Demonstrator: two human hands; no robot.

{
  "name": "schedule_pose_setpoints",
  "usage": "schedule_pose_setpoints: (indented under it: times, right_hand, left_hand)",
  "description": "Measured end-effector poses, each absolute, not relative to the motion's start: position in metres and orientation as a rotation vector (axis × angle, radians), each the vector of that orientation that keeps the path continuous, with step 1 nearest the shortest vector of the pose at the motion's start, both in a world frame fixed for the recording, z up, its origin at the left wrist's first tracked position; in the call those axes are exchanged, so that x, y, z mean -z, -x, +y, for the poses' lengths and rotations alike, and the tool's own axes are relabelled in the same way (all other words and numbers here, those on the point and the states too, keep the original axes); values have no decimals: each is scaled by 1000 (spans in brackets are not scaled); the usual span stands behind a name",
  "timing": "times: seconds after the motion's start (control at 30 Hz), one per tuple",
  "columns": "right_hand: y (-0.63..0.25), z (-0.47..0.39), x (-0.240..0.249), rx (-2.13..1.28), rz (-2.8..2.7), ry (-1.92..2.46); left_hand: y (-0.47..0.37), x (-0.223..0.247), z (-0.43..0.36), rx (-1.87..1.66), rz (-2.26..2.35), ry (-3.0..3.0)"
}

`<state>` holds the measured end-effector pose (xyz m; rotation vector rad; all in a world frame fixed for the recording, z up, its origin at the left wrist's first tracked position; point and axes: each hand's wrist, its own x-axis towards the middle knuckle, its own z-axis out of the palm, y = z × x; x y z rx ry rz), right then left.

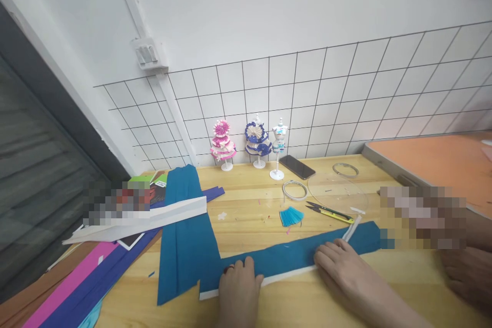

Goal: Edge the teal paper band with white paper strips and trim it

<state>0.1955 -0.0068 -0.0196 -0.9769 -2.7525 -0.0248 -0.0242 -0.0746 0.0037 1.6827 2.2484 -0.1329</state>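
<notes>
A long teal strip [284, 253], cloth or crepe paper, lies across the table with a white strip [284, 278] showing under its near edge. My left hand [240, 287] has its fingers bent over the strip's left part. Farther right, my right hand [340, 266] presses closed fingers onto the same strip. A narrow, pale piece [352, 228] sticks up beyond those fingers; its lower end is hidden. A wider teal piece [186, 251] lies to the left, with a folded white paper strip [188, 208] across it.
Yellow-handled thread snips [336, 214], a pleated light-blue piece [291, 216], wire coils [295, 190] and a phone [297, 167] lie beyond the strip. Small dress stands [223, 146] line the wall. Coloured strips [88, 277] lie left. Another person's hand [471, 271] is at right.
</notes>
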Motion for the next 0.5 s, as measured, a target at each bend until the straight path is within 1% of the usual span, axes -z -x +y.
schedule_pose_setpoints:
  times: [0.2,0.3,0.4,0.5]
  right_hand:
    - [-202,-11,16,-211,-2707,983]
    - [-204,-12,12,-320,-2704,1014]
    - [-205,-10,13,-351,-2710,989]
    - [-209,-8,19,-308,-2689,1018]
  left_hand:
    - [20,-5,-72,123,2274,-1690]
    - [19,-5,-73,71,2214,-1755]
    - [22,1,-74,-65,2061,-1849]
    - [26,10,-74,-150,1945,-1886]
